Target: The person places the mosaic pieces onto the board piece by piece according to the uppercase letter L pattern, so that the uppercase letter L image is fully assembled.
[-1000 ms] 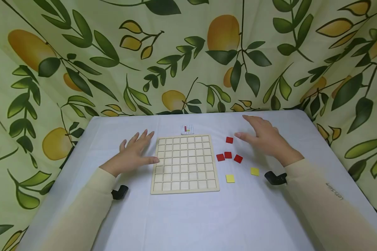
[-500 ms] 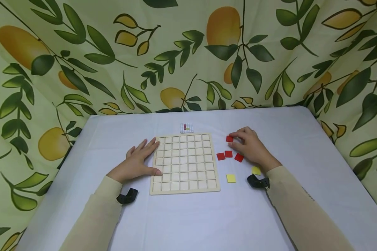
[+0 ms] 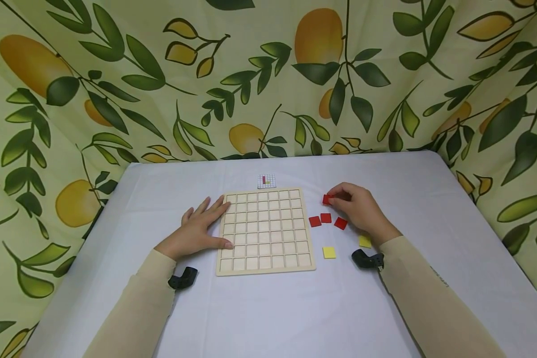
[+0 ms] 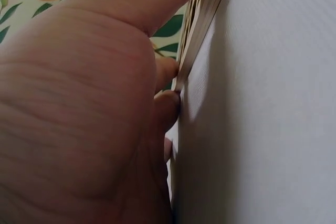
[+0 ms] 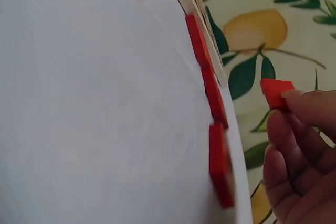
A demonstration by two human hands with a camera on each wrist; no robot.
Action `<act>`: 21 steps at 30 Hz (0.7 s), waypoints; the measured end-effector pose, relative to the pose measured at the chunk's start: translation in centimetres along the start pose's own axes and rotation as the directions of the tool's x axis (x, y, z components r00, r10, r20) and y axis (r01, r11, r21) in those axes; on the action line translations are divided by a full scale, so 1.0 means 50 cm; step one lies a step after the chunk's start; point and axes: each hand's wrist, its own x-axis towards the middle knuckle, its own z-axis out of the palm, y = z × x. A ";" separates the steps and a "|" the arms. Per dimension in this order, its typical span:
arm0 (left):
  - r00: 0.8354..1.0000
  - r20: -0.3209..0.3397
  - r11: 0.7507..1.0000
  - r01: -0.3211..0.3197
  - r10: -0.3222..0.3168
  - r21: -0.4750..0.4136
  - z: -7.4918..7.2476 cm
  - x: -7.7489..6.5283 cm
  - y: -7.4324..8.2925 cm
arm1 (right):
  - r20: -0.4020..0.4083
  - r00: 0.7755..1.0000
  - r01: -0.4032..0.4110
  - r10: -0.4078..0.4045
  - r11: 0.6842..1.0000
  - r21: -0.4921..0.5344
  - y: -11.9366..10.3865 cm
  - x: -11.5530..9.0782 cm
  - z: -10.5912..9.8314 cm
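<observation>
A red square tile [image 5: 276,94] is pinched between the thumb and fingers of my right hand [image 3: 357,208], to the right of the board. In the right wrist view the tile shows raised off the cloth. My left hand [image 3: 200,229] rests on the left edge of a wooden grid board [image 3: 266,272], fingers spread, thumb and fingertips over its rim. In the left wrist view the palm [image 4: 79,108] fills the left side, and the board's edge [image 4: 202,27] shows under the thumb. The board's square cells hold no coloured tiles.
Three more red tiles [image 3: 325,218] lie right of the board. Nearer me are a yellow tile [image 3: 328,252] and another yellow tile [image 3: 364,241] by the right wrist. A small printed grid card [image 3: 266,181] lies behind the board. A patterned curtain [image 3: 183,99] hangs beyond the table.
My right hand has come down and left to the farthest red tile and picked it up. My left hand has moved onto the board's edge, and the board has shifted slightly.
</observation>
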 end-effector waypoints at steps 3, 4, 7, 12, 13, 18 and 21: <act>1.000 -0.003 1.000 -0.002 0.002 0.004 0.001 0.000 0.001 | 0.017 1.000 0.025 -0.026 0.999 0.037 -0.028 -0.006 0.005; 1.000 -0.004 1.000 -0.003 0.003 0.006 0.002 0.001 0.003 | 0.023 0.999 0.040 -0.041 0.998 0.045 -0.038 -0.007 0.008; 1.000 -0.003 1.000 -0.004 0.004 0.007 0.002 0.003 0.007 | 0.047 0.995 0.085 -0.088 0.994 0.065 -0.069 -0.013 0.022; 1.000 -0.006 1.000 -0.003 0.003 0.007 0.004 0.005 0.012 | 0.087 0.979 0.175 -0.185 0.979 0.104 -0.111 -0.020 0.063; 1.000 -0.008 1.000 -0.003 0.003 0.006 0.004 0.005 0.013 | 0.089 0.977 0.185 -0.195 0.977 0.110 -0.117 -0.019 0.072; 1.000 -0.012 1.000 0.003 -0.003 0.006 0.005 0.003 0.015 | 0.140 0.969 0.185 -0.206 0.972 0.147 -0.147 0.001 0.125; 1.000 -0.011 1.000 0.006 -0.006 0.007 0.006 0.003 0.014 | 0.176 0.965 0.168 -0.195 0.973 0.157 -0.163 0.022 0.156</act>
